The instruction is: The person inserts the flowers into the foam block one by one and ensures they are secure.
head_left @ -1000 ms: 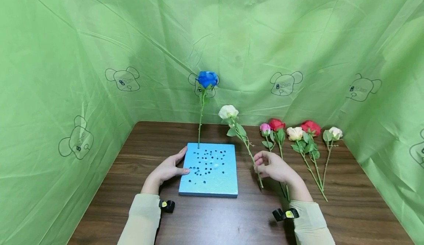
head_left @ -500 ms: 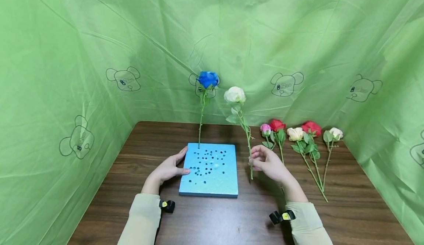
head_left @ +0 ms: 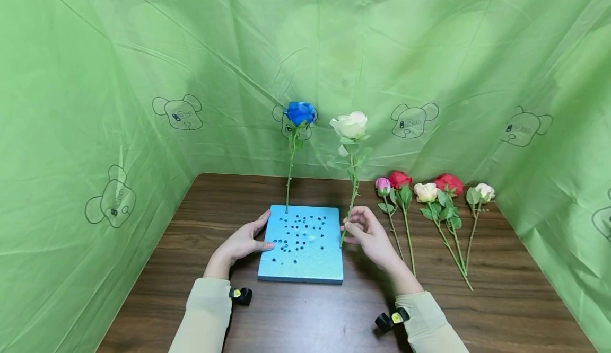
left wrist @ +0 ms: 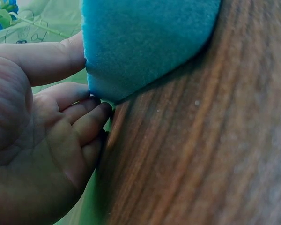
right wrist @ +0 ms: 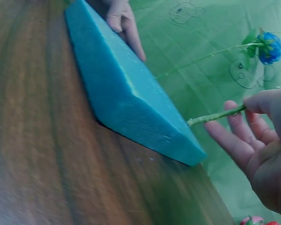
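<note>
A blue foam board (head_left: pixel 300 268) dotted with several holes lies on the table. My left hand (head_left: pixel 243 243) grips its left edge, the thumb over the top face and the fingers at the side, as the left wrist view shows. Beside the board's right edge, my right hand (head_left: pixel 369 236) pinches the lower stem of a white rose (head_left: pixel 350 126), held nearly upright. In the right wrist view the cut stem end (right wrist: pixel 196 121) shows close to the board; whether it touches I cannot tell. A blue rose (head_left: pixel 299 114) stands upright in the board's back left part.
On the right of the wooden table (head_left: pixel 191 310) lie a pink rose (head_left: pixel 383 185), a red rose (head_left: pixel 399 179), a cream rose (head_left: pixel 426 192), another red rose (head_left: pixel 448 183) and a small white rose (head_left: pixel 485 192). A green cloth (head_left: pixel 238 77) hangs behind.
My right hand has carried the white rose leftward to the board's right edge, and the rose has tipped from leaning left to nearly upright. The left hand and the board stay put.
</note>
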A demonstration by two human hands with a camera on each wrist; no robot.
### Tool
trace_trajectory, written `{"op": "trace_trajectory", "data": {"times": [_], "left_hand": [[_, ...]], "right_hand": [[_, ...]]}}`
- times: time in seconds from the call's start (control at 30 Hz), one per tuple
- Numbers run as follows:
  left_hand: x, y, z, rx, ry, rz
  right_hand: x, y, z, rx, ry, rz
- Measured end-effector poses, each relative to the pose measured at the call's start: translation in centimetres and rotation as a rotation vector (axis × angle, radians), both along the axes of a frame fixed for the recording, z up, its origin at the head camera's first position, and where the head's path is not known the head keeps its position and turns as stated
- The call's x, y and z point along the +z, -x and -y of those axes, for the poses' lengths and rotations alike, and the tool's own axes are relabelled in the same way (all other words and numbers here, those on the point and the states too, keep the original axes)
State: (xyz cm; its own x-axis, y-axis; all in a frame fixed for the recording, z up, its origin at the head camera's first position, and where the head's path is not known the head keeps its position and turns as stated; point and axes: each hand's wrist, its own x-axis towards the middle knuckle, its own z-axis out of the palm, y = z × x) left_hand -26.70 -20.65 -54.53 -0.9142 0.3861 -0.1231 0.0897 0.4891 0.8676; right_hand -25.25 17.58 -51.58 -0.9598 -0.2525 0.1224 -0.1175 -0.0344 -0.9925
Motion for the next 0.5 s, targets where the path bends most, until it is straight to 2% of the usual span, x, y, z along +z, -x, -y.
{"op": "trace_trajectory", "data": {"times": [0.3,0.5], "left_hand": [[-0.02,-0.08,0.08,-0.004,0.001,-0.004],[0.09,-0.08,0.09,-0.007,0.005,-0.013]], "right_hand": [[-0.9,-0.14,0.89,0.017,0.016,-0.039],[-0.94,-0.25,1.12,0.025,0.014,-0.049]]}}
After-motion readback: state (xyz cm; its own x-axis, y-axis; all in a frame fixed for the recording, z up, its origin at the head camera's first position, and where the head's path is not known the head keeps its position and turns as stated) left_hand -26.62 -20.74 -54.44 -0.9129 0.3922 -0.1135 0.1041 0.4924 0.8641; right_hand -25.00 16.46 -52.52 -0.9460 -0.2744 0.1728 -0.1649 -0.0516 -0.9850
